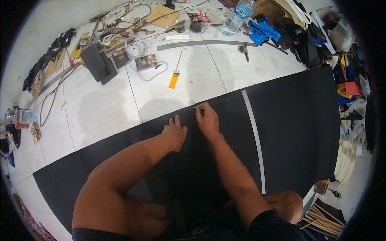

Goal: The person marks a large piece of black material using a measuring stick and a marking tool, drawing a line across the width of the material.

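A large sheet of black cloth (297,116) lies over the tiled floor. Near its far edge, my left hand (174,133) rests flat on the cloth, fingers spread, holding nothing. Just to the right, my right hand (208,120) pinches a thin, pale stick-like thing (197,107), its tip at the cloth's edge; most of it is hidden by my fingers, so its kind is unclear. A straight light-grey strip (254,136), like a ruler, lies across the cloth to the right of my right arm.
Beyond the cloth lie an orange lighter (174,80), a white cable (149,76), a dark box (95,63) and a long metal strip (197,44). A water bottle (236,20) stands at the back beside blue gloves (263,31). Thin wooden sticks (321,219) lie at the lower right.
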Demonstrator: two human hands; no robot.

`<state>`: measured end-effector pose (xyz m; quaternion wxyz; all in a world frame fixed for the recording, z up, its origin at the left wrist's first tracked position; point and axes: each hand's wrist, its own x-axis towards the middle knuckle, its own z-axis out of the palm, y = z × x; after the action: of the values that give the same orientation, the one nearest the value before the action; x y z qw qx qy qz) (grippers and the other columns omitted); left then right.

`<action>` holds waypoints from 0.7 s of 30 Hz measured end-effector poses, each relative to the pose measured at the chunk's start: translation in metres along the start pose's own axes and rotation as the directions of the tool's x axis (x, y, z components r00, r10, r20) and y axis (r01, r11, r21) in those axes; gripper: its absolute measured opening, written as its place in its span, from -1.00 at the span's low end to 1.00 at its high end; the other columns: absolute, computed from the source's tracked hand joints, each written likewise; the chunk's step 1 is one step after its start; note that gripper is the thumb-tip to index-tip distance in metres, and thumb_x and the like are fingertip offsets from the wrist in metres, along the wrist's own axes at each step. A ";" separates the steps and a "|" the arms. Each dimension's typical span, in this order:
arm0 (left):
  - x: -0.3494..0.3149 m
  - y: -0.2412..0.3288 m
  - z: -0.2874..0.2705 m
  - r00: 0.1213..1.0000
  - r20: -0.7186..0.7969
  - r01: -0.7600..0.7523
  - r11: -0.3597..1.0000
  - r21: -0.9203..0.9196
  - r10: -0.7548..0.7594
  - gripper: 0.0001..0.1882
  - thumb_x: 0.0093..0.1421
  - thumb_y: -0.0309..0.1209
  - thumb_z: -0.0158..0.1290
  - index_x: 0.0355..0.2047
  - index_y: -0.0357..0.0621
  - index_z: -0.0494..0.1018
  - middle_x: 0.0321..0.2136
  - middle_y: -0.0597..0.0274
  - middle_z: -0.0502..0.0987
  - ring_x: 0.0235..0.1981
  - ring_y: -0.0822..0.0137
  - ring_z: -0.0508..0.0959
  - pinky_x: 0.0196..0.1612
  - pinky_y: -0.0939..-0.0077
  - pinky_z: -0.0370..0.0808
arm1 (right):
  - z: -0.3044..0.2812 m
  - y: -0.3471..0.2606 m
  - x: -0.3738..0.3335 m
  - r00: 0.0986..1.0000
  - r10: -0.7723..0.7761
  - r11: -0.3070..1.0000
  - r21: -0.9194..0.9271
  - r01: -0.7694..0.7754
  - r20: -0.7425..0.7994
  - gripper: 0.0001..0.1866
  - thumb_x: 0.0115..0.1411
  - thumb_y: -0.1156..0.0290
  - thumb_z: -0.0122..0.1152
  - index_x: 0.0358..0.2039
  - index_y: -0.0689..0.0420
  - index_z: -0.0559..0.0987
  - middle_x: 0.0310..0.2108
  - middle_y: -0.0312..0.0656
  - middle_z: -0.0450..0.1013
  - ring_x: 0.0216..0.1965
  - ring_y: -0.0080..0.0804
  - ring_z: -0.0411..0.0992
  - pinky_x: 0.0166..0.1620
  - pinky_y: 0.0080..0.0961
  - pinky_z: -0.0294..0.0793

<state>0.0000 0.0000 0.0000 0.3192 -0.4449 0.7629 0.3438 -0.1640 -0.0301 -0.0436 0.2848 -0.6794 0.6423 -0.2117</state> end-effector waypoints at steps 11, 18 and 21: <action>-0.001 0.000 0.000 0.999 -0.039 -0.014 0.999 -0.047 0.012 0.03 -0.06 -0.28 0.44 0.37 -0.06 0.11 0.44 -0.37 -0.31 0.39 -0.34 0.09 0.29 -0.02 0.34 | 0.000 0.004 -0.004 0.999 -0.042 0.998 0.036 0.043 -0.020 -0.83 0.31 0.36 0.19 -0.22 0.20 0.56 -0.22 0.05 0.56 -0.12 0.06 0.53 -0.04 -0.14 0.48; 0.007 -0.005 -0.003 1.000 -0.011 -0.013 0.997 -0.073 0.012 0.04 -0.06 -0.27 0.44 0.38 0.04 0.11 0.45 -0.33 -0.31 0.39 -0.33 0.12 0.26 -0.05 0.35 | -0.019 0.011 0.002 0.988 0.079 0.995 0.069 -0.070 -0.136 -0.83 0.29 0.39 0.20 -0.17 0.18 0.58 -0.19 -0.01 0.55 -0.08 -0.02 0.50 0.01 -0.16 0.46; 0.010 -0.004 0.000 1.000 -0.015 0.015 1.000 -0.009 -0.015 0.05 -0.07 -0.22 0.44 0.39 0.07 0.11 0.46 -0.33 -0.28 0.38 -0.31 0.14 0.24 -0.07 0.35 | -0.004 -0.001 -0.011 0.998 0.038 0.989 0.145 -0.031 -0.044 -0.81 0.30 0.39 0.19 -0.13 0.18 0.57 -0.19 -0.02 0.55 -0.08 -0.01 0.50 0.01 -0.15 0.47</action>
<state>-0.0002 -0.0063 -0.0091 0.3139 -0.4547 0.7604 0.3413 -0.1667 -0.0199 -0.0394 0.3219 -0.6406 0.6434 -0.2685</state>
